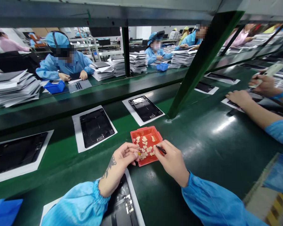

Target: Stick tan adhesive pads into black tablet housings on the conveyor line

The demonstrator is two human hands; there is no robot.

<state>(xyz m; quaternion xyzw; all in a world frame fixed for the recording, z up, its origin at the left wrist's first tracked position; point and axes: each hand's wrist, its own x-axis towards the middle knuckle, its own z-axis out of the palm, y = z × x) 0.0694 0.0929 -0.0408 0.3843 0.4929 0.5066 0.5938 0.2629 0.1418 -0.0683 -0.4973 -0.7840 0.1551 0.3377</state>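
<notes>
My left hand [126,154] pinches a small yellow piece [139,153] with what looks like a thin wire, at the left rim of a red tray [158,135]. Several small cream-coloured pieces [144,143] are scattered inside the tray. In my right hand [172,158] is a slim black tool [161,149], perhaps tweezers; its tip is hidden by the fingers. That hand hovers at the tray's right side. Under my left forearm lies an opened black tablet housing [120,204] on white paper, partly covered by the sleeve.
More tablet housings [96,127] on white sheets line the green bench. A slanted green post [202,66] rises behind the tray. A co-worker's hands [252,91] work at right. A blue bin [6,212] sits lower left. Across the bench, people sit among paper stacks [16,88].
</notes>
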